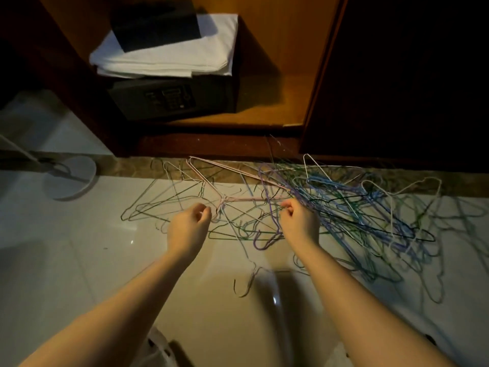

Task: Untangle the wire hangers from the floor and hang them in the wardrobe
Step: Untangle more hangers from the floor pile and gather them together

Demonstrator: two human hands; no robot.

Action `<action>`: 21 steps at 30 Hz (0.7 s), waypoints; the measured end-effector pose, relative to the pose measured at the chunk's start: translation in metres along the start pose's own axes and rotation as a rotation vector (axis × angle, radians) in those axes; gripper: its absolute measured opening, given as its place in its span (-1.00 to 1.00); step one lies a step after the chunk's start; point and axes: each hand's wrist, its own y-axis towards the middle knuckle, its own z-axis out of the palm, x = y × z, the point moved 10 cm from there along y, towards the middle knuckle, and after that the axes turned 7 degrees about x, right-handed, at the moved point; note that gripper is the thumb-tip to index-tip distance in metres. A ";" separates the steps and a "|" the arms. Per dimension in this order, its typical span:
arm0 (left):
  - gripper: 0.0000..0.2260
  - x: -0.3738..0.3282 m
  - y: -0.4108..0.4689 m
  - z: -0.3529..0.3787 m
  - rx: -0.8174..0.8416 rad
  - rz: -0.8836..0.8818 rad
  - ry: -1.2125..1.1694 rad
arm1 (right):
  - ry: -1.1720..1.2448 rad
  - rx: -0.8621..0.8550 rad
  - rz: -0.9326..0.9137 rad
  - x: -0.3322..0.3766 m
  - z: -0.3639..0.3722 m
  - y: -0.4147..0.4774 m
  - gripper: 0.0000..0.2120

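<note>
A tangled heap of wire hangers lies on the pale tiled floor, just in front of the open wardrobe and spilling onto the dark stone strip along its base. The heap is densest on the right, where blue, green, white and black wires cross each other. Toward the left it thins into a few green and grey hangers lying flat. A pink hanger sits on top near the middle, its twisted neck pointing near and its long side toward the wardrobe. A purple hanger hooks out of the near edge. Both bare arms reach in from the near side. The left hand has its fingers curled, the tips just beside the pink hanger's neck, and I cannot tell whether its grip has closed on any wire. The right hand is at the left edge of the dense part, its grip narrow, thumb and forefinger pinching thin wires there, though the blur hides which hanger they belong to. Inside the wardrobe, on the left, a dark safe with a keypad carries folded white linen, and a black box rests on that. A white round base stands on the floor at far left
</note>
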 end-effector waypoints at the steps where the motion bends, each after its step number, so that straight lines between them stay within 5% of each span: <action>1: -0.76 0.008 -0.001 0.003 -0.004 -0.007 -0.001 | -0.015 0.011 0.013 -0.010 0.006 0.001 -0.82; 11: -0.79 0.032 -0.004 0.070 0.092 0.043 0.010 | -0.303 0.417 0.154 -0.132 0.095 0.025 -0.52; 21: -0.77 0.032 0.015 0.116 0.133 0.016 -0.113 | -0.391 0.652 0.227 -0.175 0.130 0.031 -0.47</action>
